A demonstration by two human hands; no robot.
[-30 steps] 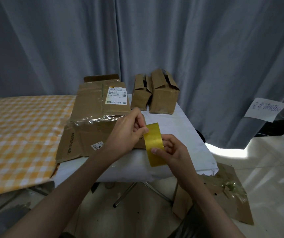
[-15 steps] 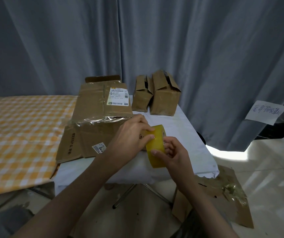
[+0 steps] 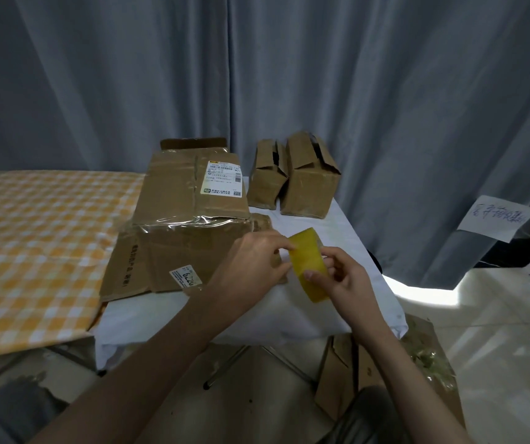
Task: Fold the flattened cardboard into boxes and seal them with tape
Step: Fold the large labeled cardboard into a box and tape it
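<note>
A yellow roll of tape (image 3: pixel 309 265) is held in front of me above the white table's near edge. My right hand (image 3: pixel 342 283) grips the roll from the right, thumb on its face. My left hand (image 3: pixel 254 267) pinches the roll's upper left edge with its fingertips. Behind the hands a large flattened cardboard box (image 3: pixel 177 232) with shipping labels and clear tape lies on the white table (image 3: pixel 347 229). Two small folded boxes (image 3: pixel 292 179) stand upright at the table's back right, flaps loose on top.
An orange checked cloth (image 3: pixel 39 238) covers the surface to the left. Grey curtains (image 3: pixel 257 75) hang behind, with a paper note (image 3: pixel 497 217) pinned at right. On the floor at right lie cardboard pieces (image 3: pixel 340 379) and crumpled tape scraps (image 3: pixel 430 357).
The roll has tilted and turned between my hands, its top leaning left. My left fingers shifted along its upper edge. My head moved slightly closer.
</note>
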